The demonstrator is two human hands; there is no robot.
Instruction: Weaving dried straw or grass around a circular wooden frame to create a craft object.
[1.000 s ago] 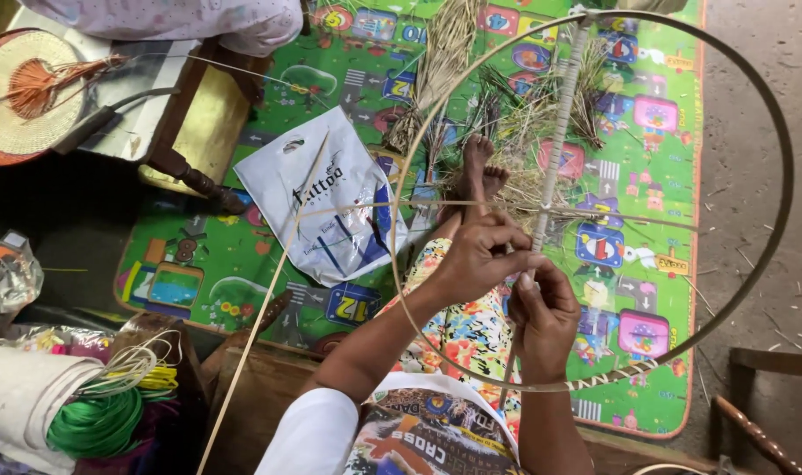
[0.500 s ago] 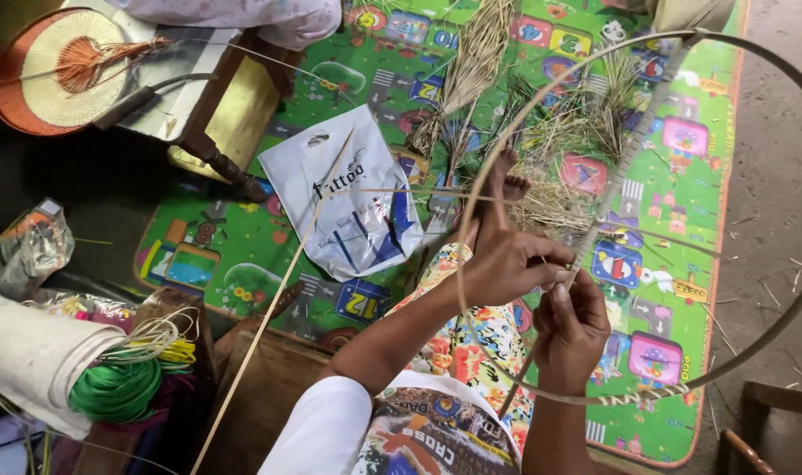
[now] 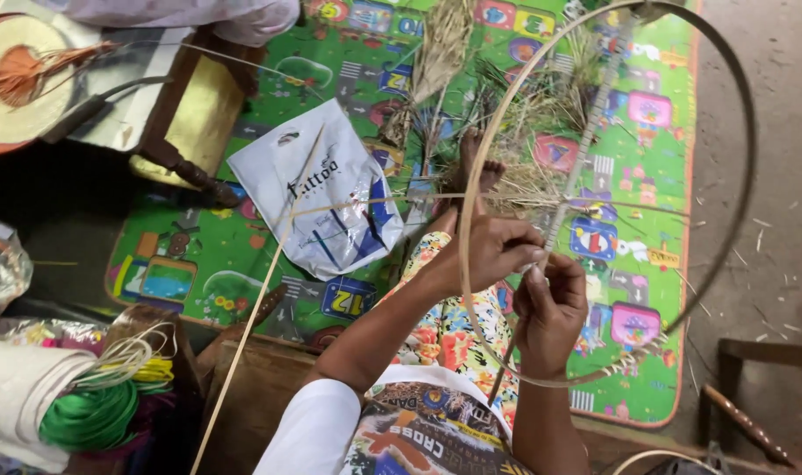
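A large cane hoop (image 3: 746, 167) stands in front of me over a colourful play mat (image 3: 242, 255). A thin cane strip (image 3: 401, 200) runs across it and a pale spoke (image 3: 585, 141) runs up to its top. My left hand (image 3: 493, 251) pinches the place where the strips cross near the hoop's middle. Just below and to the right, my right hand (image 3: 550, 308) has its fingers closed on the same crossing. My bare foot (image 3: 473, 167) rests on the mat under the hoop, among loose dried grass (image 3: 541, 105).
A white plastic bag (image 3: 322, 198) lies on the mat to the left. A long cane stick (image 3: 242, 343) leans across it. A low wooden stool (image 3: 185, 114), a round woven disc (image 3: 18, 79) and coils of green and yellow strips (image 3: 93, 409) sit at the left. Wooden chair parts (image 3: 744, 413) stand at lower right.
The view has shifted so the hoop and hands sit further right and higher. Both hands stay closed on the crossing of the strips, with small finger movements.
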